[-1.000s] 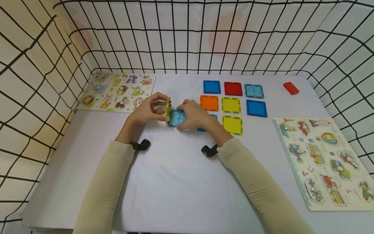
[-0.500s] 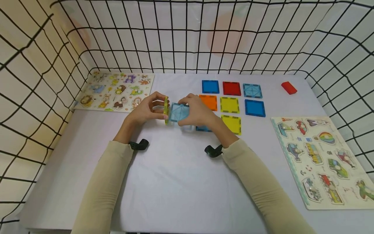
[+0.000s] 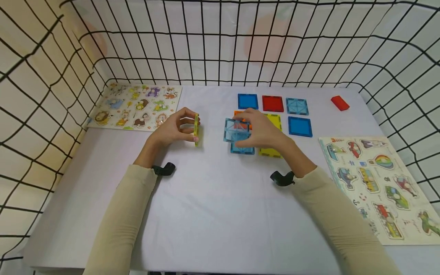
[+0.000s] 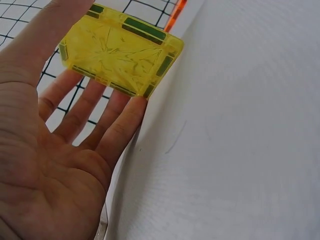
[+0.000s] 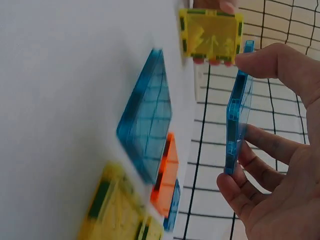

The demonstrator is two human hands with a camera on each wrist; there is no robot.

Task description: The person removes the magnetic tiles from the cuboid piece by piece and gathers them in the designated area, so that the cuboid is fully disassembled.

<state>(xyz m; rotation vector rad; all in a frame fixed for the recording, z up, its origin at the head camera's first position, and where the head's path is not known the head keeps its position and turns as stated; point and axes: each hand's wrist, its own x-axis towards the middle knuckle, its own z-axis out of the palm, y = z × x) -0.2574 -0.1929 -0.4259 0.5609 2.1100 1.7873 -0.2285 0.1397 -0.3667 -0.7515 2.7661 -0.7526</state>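
Observation:
My left hand (image 3: 173,128) pinches a yellow magnetic tile (image 4: 122,52) between thumb and fingertips. That tile stands on edge at the table, left of centre. In the right wrist view the yellow tile shows face-on at the top. My right hand (image 3: 261,128) holds a light blue magnetic tile (image 3: 232,131) by opposite edges, raised above the table. Below it lies another light blue tile (image 3: 242,149), flat and partly covered. An orange tile (image 3: 237,113) is mostly hidden behind the right hand and the held tile. Two yellow tiles (image 3: 275,119) lie partly under the right hand.
Behind the right hand lie a blue tile (image 3: 247,101), a red tile (image 3: 273,104), a light blue tile (image 3: 297,106) and a blue tile (image 3: 300,126). A red block (image 3: 340,103) sits farther right. Puzzle boards (image 3: 386,164) flank both sides. Black wire mesh (image 3: 220,59) encloses the table.
My right hand has lifted the light blue tile from beside the yellow one and carried it right, over the other tiles. My left hand keeps the yellow tile upright, nearly still.

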